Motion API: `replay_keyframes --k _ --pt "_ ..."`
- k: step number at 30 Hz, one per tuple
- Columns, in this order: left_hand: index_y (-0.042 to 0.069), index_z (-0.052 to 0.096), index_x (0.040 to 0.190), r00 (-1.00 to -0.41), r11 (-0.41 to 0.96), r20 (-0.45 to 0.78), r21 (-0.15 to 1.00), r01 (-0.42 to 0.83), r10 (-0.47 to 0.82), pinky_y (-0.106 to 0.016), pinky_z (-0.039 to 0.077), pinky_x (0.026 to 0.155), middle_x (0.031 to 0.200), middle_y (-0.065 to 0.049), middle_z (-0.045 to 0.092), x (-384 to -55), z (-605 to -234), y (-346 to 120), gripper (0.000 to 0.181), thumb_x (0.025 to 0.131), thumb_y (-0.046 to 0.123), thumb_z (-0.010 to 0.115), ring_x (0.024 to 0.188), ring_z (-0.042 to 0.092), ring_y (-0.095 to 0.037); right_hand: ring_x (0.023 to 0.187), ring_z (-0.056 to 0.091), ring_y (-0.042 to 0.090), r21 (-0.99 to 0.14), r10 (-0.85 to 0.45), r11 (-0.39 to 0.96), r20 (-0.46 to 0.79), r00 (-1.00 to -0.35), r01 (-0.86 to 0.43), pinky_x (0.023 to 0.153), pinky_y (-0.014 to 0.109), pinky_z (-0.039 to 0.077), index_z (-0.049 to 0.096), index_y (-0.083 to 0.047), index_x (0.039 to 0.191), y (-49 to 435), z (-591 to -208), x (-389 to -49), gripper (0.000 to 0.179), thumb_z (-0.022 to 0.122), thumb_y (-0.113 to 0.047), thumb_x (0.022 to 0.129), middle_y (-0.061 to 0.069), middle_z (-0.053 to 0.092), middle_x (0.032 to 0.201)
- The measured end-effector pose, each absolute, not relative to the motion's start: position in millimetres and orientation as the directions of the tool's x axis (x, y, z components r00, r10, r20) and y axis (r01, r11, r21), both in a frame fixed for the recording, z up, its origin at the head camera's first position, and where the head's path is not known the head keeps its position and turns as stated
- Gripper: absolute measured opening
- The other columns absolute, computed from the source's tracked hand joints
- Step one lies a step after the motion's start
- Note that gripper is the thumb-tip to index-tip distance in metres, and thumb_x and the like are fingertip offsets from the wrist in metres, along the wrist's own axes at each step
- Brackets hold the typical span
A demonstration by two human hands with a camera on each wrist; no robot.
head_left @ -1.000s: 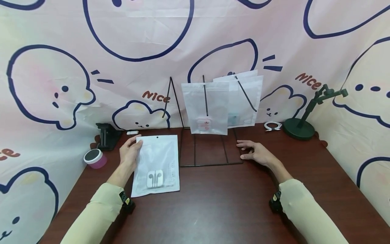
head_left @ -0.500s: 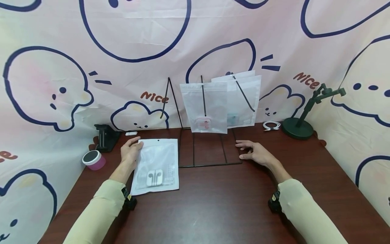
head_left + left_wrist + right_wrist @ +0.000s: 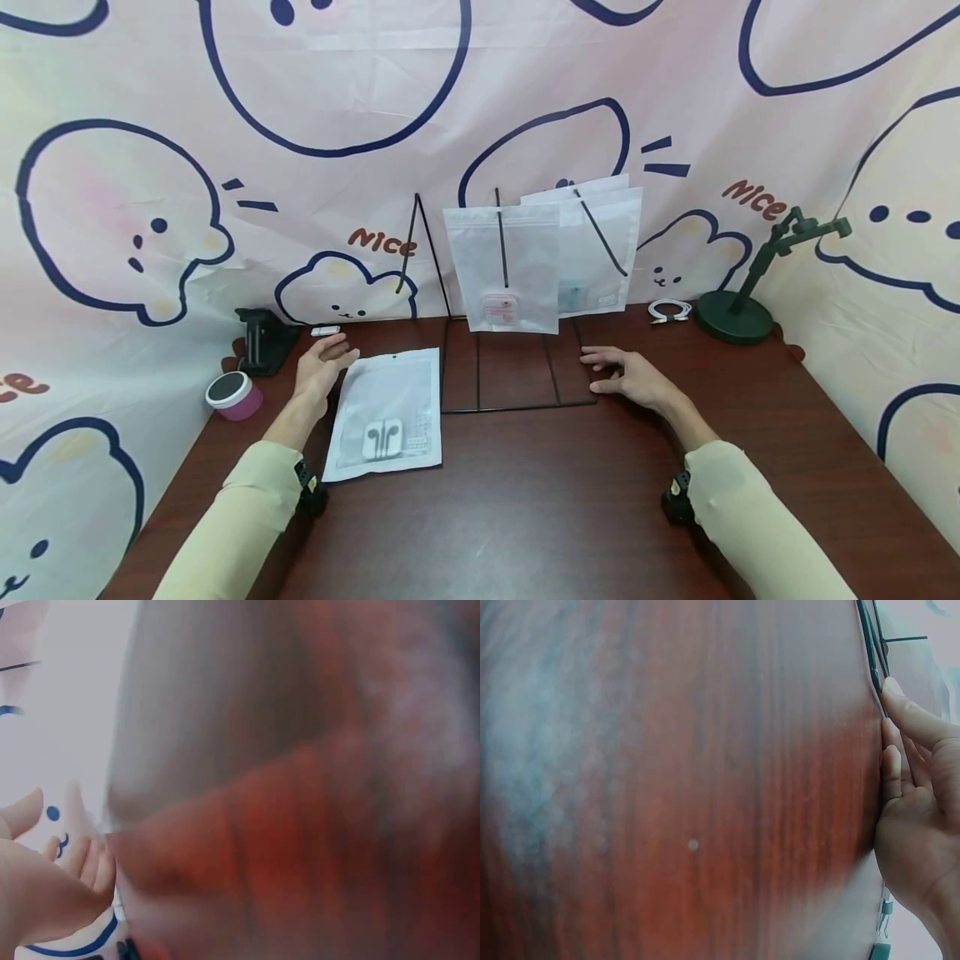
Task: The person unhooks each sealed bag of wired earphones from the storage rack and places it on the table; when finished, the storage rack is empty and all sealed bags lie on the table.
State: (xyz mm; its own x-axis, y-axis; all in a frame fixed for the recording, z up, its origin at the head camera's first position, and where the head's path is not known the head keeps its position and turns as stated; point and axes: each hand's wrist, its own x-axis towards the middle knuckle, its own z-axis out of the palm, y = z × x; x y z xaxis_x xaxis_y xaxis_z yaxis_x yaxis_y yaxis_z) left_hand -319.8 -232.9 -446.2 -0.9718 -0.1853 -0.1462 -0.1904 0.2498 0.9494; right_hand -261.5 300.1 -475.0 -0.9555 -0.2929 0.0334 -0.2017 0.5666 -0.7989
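Observation:
A white flat pouch (image 3: 386,400) showing white wired earphones (image 3: 382,439) lies on the table, left of the black wire rack (image 3: 517,407). My left hand (image 3: 318,375) is beside the pouch's upper left corner, thumb close to its edge. In the left wrist view that hand (image 3: 60,877) has loosely bent fingers and nothing between them. My right hand (image 3: 630,377) rests at the rack's front right corner, fingers and thumb touching its base wire. A pouch with a pink item (image 3: 501,308) hangs from the rack's middle hook. White pouches (image 3: 603,250) hang tilted from the right hook.
A black stand (image 3: 262,343) and a pink jar (image 3: 235,397) with a dark lid are at the left edge. Behind the left hand lies a small white item (image 3: 326,331). A coiled white cable (image 3: 669,312) and a green stand (image 3: 735,317) are at the back right.
The pouch's top edge has come down toward the table, and my left hand has let go of its upper left corner. The right hand stays at the rack.

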Motion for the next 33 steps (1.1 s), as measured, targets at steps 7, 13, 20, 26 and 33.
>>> replay_keyframes --k 7,13,20,26,33 --pt "0.013 0.041 0.160 -1.000 0.263 0.029 0.964 0.025 -0.011 -0.049 0.033 0.122 0.161 -0.012 0.045 -319.6 -421.2 -225.0 0.070 0.099 0.023 0.073 0.150 0.039 -0.029 0.117 0.060 0.028 -0.786 -0.296 0.580 0.043 -0.954 -0.215 0.088 0.031 0.052 0.066 -0.005 0.139 301.9 -474.8 -261.7 0.049 0.079 -0.014 0.093 0.012 0.053 0.154" --pt "0.015 0.037 0.162 -0.979 0.141 0.147 0.976 0.167 0.139 -0.026 0.046 0.111 0.163 -0.011 0.043 -317.2 -397.6 -205.0 0.074 0.098 0.020 0.075 0.149 0.042 -0.029 0.118 0.059 0.030 -0.803 -0.301 0.558 0.039 -0.953 -0.210 0.084 0.027 0.051 0.065 -0.004 0.139 302.4 -475.8 -261.9 0.049 0.079 -0.012 0.093 0.014 0.050 0.156" --pt "0.017 0.040 0.160 -0.951 0.069 0.247 0.962 0.263 0.189 -0.017 0.049 0.101 0.162 -0.014 0.044 -320.5 -367.2 -184.6 0.070 0.098 0.008 0.072 0.147 0.042 -0.034 0.117 0.059 0.030 -0.799 -0.302 0.565 0.033 -0.953 -0.207 0.085 0.028 0.053 0.066 -0.005 0.139 301.6 -474.8 -261.1 0.050 0.080 -0.012 0.092 0.013 0.051 0.156" --pt "0.014 0.044 0.158 -0.923 0.026 0.316 0.944 0.329 0.220 -0.032 0.044 0.114 0.159 -0.014 0.047 -330.8 -346.1 -161.6 0.070 0.095 -0.003 0.071 0.146 0.044 -0.032 0.117 0.059 0.030 -0.799 -0.295 0.565 0.039 -0.955 -0.207 0.084 0.027 0.052 0.066 -0.005 0.139 301.7 -473.0 -260.4 0.049 0.079 -0.010 0.092 0.013 0.051 0.156" --pt "0.017 0.048 0.155 -0.912 0.043 0.334 0.934 0.354 0.236 -0.048 0.038 0.118 0.156 -0.013 0.052 -341.9 -333.5 -128.7 0.070 0.093 0.007 0.078 0.142 0.050 -0.026 0.117 0.060 0.030 -0.786 -0.300 0.577 0.049 -0.953 -0.222 0.083 0.027 0.048 0.066 -0.005 0.139 299.1 -476.1 -261.4 0.048 0.078 -0.010 0.093 0.013 0.052 0.155"
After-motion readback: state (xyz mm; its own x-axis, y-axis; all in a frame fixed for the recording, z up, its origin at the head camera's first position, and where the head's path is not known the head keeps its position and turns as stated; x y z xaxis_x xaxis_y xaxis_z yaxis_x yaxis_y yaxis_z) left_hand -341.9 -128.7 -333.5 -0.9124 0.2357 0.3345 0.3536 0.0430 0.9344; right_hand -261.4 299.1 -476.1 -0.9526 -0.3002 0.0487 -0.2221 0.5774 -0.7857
